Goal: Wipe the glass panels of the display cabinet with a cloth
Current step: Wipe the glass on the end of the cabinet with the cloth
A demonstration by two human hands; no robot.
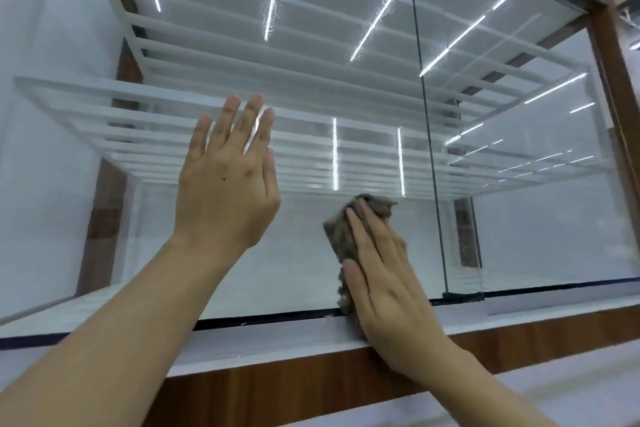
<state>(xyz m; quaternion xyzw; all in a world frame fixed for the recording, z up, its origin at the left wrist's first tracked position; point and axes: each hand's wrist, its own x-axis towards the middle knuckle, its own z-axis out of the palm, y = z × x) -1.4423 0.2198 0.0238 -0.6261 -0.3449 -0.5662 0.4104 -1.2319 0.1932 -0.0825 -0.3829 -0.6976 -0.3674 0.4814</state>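
The display cabinet's front glass panel fills the view, with a second panel to its right past a vertical seam. My left hand lies flat against the glass, fingers spread and pointing up, holding nothing. My right hand presses a crumpled brown-grey cloth onto the lower part of the same panel, just above the bottom rail. The cloth shows above and left of my fingers; the rest is hidden under my palm.
A white ledge with a wood-brown front runs below the glass. A brown wooden frame post stands at the right edge. Glass shelves and reflected ceiling light strips show inside the cabinet.
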